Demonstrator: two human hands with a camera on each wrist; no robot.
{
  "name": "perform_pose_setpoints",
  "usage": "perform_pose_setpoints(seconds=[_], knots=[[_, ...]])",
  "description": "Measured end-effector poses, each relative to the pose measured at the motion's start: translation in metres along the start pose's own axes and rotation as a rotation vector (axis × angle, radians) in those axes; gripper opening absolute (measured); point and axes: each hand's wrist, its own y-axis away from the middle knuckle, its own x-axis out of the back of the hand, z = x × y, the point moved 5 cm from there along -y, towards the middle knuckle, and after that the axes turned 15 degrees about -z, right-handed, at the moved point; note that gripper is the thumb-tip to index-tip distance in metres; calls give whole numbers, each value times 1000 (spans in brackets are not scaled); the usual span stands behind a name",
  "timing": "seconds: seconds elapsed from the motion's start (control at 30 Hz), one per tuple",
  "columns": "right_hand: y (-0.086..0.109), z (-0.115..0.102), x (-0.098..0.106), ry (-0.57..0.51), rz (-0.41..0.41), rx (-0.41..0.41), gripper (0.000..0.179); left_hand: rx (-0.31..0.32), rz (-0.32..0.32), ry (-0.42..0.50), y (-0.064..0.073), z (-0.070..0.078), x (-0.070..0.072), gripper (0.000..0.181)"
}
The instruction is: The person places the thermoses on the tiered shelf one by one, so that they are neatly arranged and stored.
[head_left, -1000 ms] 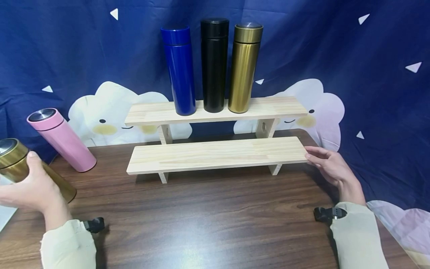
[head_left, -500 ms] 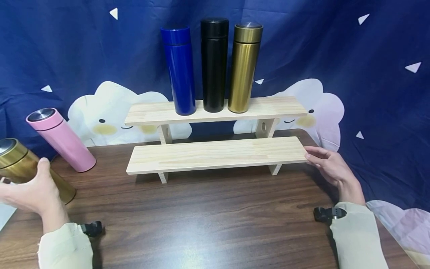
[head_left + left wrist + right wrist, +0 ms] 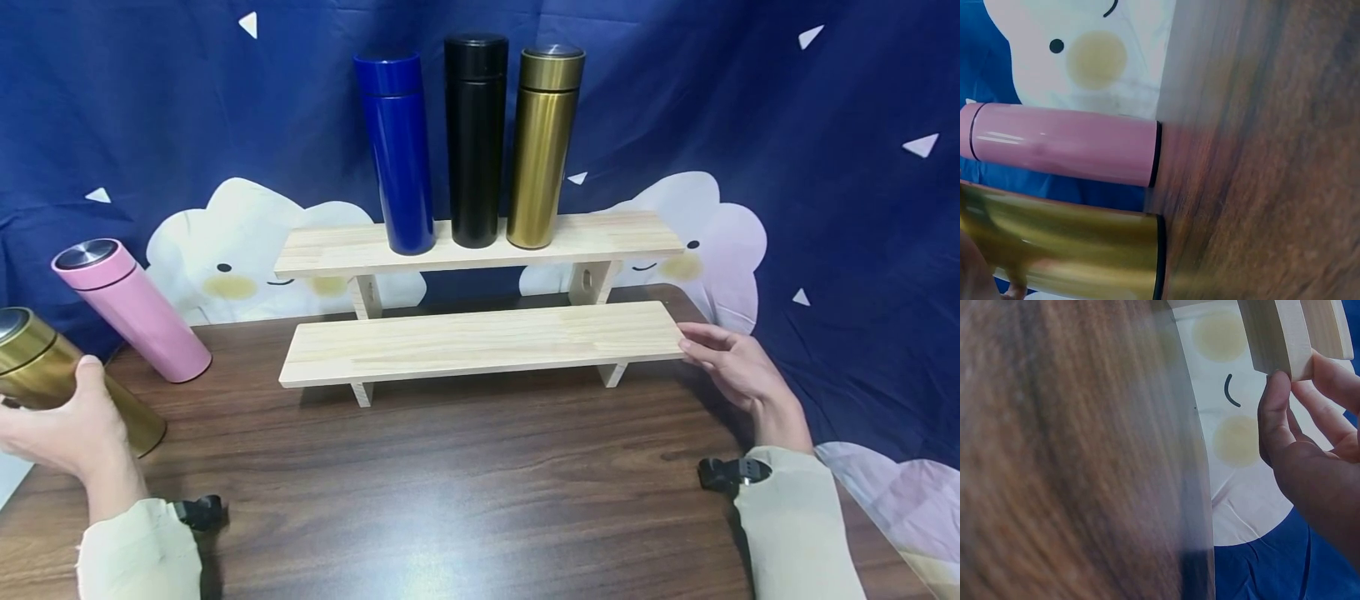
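Observation:
At the far left of the head view my left hand (image 3: 71, 425) holds a gold thermos bottle (image 3: 131, 412) that stands upright on the table. The thumb lies along its side; most of the fingers are hidden behind it. In the left wrist view a fingertip (image 3: 1017, 291) shows at the gold bottle's edge. A pink thermos bottle (image 3: 146, 321) stands just behind it. My right hand (image 3: 738, 371) pinches the right end of the lower board (image 3: 480, 342) of a two-tier wooden shelf, thumb and fingers on opposite sides of the board (image 3: 1297, 337).
On the upper board (image 3: 615, 237) a blue thermos bottle (image 3: 401, 175), a black one (image 3: 476, 158) and another gold one (image 3: 542, 167) stand upright in a row. A dark blue cloth (image 3: 840, 250) with cloud prints hangs behind the brown table (image 3: 465, 483). Something pale (image 3: 11, 475) lies at the left edge.
My left hand's thumb has shifted slightly over the gold bottle, which stays standing in place. My right hand keeps its pinch on the lower board. The whole head view has drifted a little.

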Motion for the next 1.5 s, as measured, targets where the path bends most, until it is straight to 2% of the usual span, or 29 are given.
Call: perform_pose_setpoints(seconds=[0.13, 0.33, 0.6, 0.7, 0.8, 0.87, 1.07, 1.17, 1.37, 1.5], knots=[[0, -1, 0, -1, 0, 0, 25, -10, 0, -12, -1, 0, 0, 79], [0, 0, 1, 35, 7, -17, 23, -13, -2, 27, -10, -7, 0, 77], [1, 0, 1, 35, -10, 1, 25, -28, -12, 71, -2, 2, -1, 79], [1, 0, 1, 31, -15, 7, 25, -83, -22, 62, -4, 0, -1, 81], [1, 0, 1, 41, -14, 9, 25, -179, -38, 35, 3, 3, -3, 79], [1, 0, 1, 49, -10, 6, 25, -247, -52, 7, 8, 9, -5, 78], [2, 0, 2, 78, 4, -9, 23, -426, -98, 44, 23, 30, -12, 78], [2, 0, 2, 80, 6, -14, 24, -477, -110, 39, 23, 32, -14, 77], [1, 0, 1, 62, -4, 2, 24, -537, -134, -76, 11, 21, -19, 80], [1, -1, 0, 40, -16, 21, 25, -599, -147, -105, 9, 18, -22, 80]])
